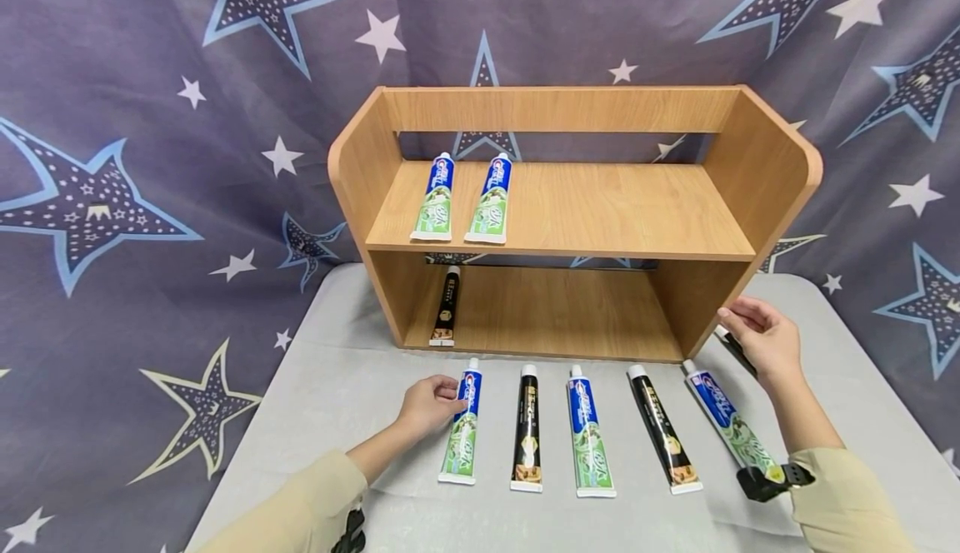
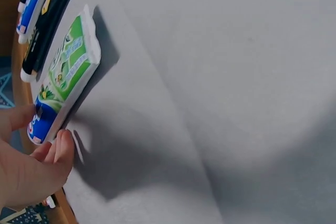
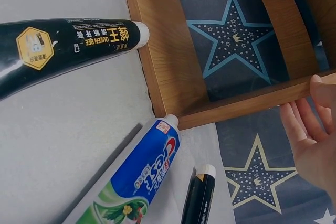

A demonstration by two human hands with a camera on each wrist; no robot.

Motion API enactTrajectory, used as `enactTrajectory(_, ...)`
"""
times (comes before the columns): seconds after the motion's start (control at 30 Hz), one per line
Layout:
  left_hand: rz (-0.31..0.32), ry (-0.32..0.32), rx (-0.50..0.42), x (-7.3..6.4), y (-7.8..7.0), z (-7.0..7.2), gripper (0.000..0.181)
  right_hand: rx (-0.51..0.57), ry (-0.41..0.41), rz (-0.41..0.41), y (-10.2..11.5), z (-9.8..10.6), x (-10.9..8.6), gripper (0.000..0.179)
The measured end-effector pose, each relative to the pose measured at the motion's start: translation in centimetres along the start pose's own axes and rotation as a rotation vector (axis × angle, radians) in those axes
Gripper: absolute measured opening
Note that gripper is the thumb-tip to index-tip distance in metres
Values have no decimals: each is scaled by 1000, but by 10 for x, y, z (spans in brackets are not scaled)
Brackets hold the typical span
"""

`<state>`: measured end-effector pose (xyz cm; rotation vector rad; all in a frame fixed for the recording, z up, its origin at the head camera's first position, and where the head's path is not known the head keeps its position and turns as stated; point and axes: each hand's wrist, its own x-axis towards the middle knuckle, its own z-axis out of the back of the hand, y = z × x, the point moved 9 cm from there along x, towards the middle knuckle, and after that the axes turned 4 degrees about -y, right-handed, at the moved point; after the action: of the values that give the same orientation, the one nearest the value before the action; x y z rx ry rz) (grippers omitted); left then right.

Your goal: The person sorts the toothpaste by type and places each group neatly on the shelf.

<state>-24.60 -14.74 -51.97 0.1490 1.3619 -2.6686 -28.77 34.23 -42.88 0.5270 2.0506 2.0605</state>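
A blue, white and green toothpaste tube (image 1: 461, 432) lies at the left end of a row on the table. My left hand (image 1: 432, 404) pinches it near its capped end, thumb on one side and fingers on the other, as the left wrist view shows. At the right side panel of a two-tier wooden shelf (image 1: 562, 303), my right hand (image 1: 765, 341) holds the front edge between thumb and fingers (image 3: 296, 121). Beneath that hand lies a black toothpaste tube (image 3: 199, 195), partly hidden. Beside it rests another blue and green toothpaste tube (image 1: 731, 420).
Between the hands lie a black tube (image 1: 527, 428), a blue and green tube (image 1: 590, 432) and another black tube (image 1: 663, 428). Two blue and green tubes (image 1: 491, 199) lie on the upper tier. One black tube (image 1: 446, 307) is on the lower tier. A star-patterned curtain (image 1: 135, 161) hangs behind.
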Motion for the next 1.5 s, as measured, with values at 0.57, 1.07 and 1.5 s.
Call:
enactTrajectory(0.57,48,38,82,-3,-3,-15,31,-10,3,5,1,1,-1,33)
enactTrajectory(1.07,127,54,94,-7,-6,-18,29,35,9,-10,-1,0,0,33)
enactTrajectory(1.5,141,46,65,-6,-4,-16,26,-30,-4,-11,-1,1,1,31)
